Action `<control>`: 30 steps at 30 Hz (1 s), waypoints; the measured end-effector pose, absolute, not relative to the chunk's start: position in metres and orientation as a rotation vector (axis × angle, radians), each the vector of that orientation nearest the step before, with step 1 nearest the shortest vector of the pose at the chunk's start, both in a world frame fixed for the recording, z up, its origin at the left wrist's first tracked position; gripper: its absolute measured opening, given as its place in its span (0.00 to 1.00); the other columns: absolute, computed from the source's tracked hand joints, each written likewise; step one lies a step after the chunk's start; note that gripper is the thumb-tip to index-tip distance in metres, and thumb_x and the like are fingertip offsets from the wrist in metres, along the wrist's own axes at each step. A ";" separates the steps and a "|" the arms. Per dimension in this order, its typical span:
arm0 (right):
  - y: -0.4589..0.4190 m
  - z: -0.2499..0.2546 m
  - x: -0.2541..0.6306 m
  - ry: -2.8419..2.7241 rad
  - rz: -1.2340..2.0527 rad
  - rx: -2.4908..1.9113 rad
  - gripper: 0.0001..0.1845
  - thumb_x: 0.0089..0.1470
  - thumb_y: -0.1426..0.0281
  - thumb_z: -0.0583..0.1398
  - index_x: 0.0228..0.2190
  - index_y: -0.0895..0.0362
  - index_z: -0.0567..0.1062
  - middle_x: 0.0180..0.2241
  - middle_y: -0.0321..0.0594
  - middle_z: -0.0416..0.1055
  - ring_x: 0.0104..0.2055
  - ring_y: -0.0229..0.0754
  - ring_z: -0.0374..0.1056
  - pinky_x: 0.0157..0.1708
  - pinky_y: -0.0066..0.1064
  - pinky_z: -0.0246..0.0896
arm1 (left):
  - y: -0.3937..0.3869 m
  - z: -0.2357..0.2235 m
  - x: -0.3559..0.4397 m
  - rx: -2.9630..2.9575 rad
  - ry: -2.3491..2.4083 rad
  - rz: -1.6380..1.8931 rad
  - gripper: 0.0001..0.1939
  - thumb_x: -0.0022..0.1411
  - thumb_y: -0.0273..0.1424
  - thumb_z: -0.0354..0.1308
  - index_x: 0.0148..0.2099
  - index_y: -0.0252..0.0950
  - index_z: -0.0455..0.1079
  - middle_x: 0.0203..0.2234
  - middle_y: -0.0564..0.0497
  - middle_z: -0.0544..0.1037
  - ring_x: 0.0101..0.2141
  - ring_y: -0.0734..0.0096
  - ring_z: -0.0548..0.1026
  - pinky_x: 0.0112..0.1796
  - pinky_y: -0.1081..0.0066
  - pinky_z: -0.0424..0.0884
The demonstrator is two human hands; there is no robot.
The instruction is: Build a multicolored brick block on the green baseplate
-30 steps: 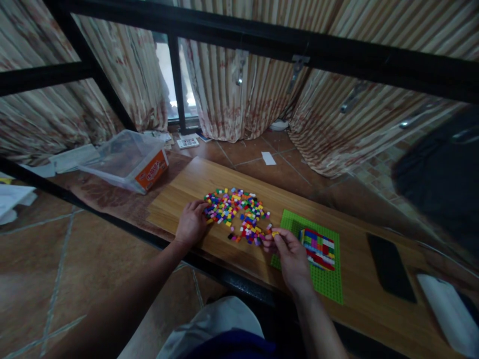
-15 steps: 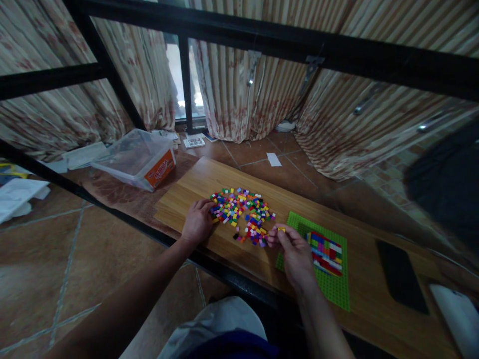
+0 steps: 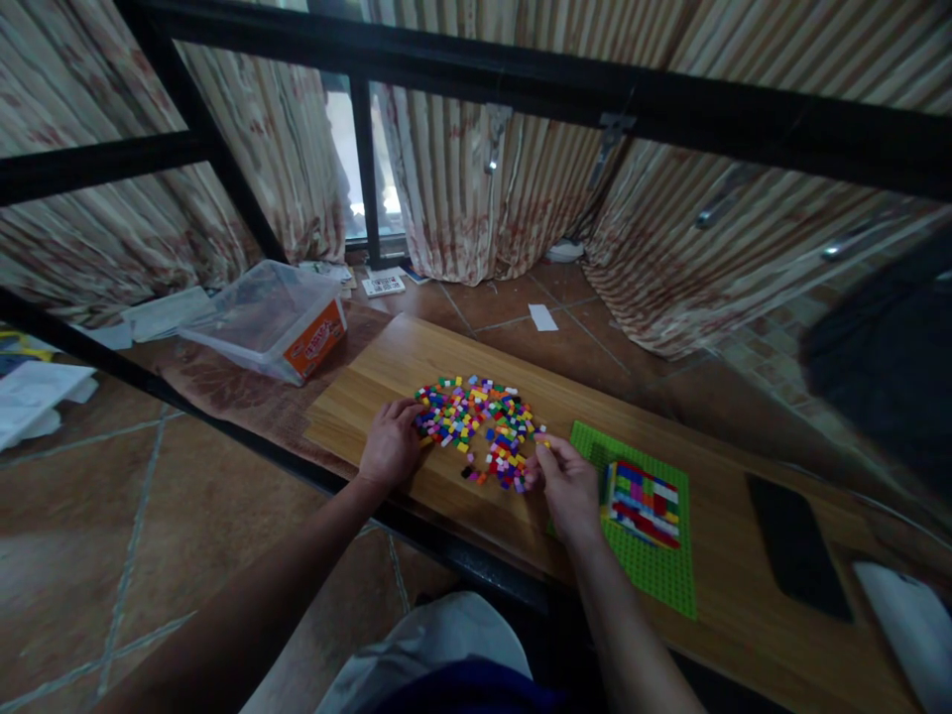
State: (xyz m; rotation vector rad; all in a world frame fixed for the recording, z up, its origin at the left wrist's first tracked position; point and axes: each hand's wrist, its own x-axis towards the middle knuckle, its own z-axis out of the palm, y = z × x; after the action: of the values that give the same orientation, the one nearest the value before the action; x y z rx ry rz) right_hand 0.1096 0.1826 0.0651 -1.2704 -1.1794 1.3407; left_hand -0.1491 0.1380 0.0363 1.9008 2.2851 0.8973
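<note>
Room: striped curtains (image 3: 446, 188) at the far side, tiled floor (image 3: 96, 535), black metal frame (image 3: 506, 67) across the view.
Table: long, wooden (image 3: 379, 372); clear box (image 3: 257, 312) just beyond its left end, black flat slab (image 3: 795, 545) toward the right end.
Brick pile: loose, multicoloured (image 3: 457, 412), spread between the two hands, longer along the table than across.
Left hand: at the pile's left edge (image 3: 391, 444), fingers curled and touching bricks; can't tell if any is held.
Right hand: between pile and green baseplate (image 3: 658, 583), at the pile's right edge (image 3: 572, 488); fingertips look pinched on a small yellow brick (image 3: 546, 444).
Built block: on the baseplate (image 3: 646, 504), just right of the right hand, which is the nearer one; left hand well apart. Its rows run roughly along the table's length.
</note>
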 end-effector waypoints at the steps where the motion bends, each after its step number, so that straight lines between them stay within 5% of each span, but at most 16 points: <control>1: 0.184 0.064 0.110 -1.205 1.341 -1.294 0.26 0.49 0.49 0.66 0.41 0.56 0.78 0.23 0.32 0.74 0.19 0.36 0.65 0.20 0.29 0.64 | 0.138 0.037 -0.149 1.901 2.283 0.893 0.22 0.60 0.18 0.48 0.51 0.37 0.75 0.49 0.44 0.77 0.51 0.58 0.73 0.56 0.57 0.70; 16: 0.193 0.060 0.120 -1.184 1.324 -1.391 0.29 0.47 0.47 0.66 0.43 0.55 0.82 0.26 0.39 0.78 0.26 0.44 0.72 0.25 0.34 0.67 | 0.138 0.035 -0.150 1.906 2.284 0.905 0.22 0.59 0.19 0.48 0.51 0.35 0.75 0.49 0.43 0.77 0.51 0.58 0.73 0.55 0.57 0.71; 23: 0.170 0.084 0.150 -1.130 1.196 -1.287 0.25 0.48 0.55 0.68 0.45 0.54 0.76 0.30 0.37 0.79 0.27 0.38 0.72 0.29 0.33 0.71 | 0.139 0.034 -0.154 1.920 2.283 0.880 0.22 0.60 0.21 0.47 0.51 0.36 0.75 0.50 0.43 0.77 0.50 0.57 0.73 0.55 0.57 0.71; 30: 0.147 0.088 0.232 -0.889 0.958 -1.443 0.21 0.41 0.56 0.73 0.33 0.56 0.77 0.28 0.38 0.79 0.29 0.41 0.76 0.33 0.36 0.75 | 0.141 0.031 -0.158 1.939 2.279 0.891 0.21 0.60 0.24 0.48 0.50 0.36 0.76 0.50 0.43 0.77 0.51 0.55 0.73 0.55 0.55 0.70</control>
State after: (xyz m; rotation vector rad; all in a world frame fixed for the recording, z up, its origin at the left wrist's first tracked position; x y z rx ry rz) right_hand 0.2315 0.1466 0.0879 -1.4429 -0.8886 0.9582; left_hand -0.1582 0.1413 0.0314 1.9391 2.2793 0.8910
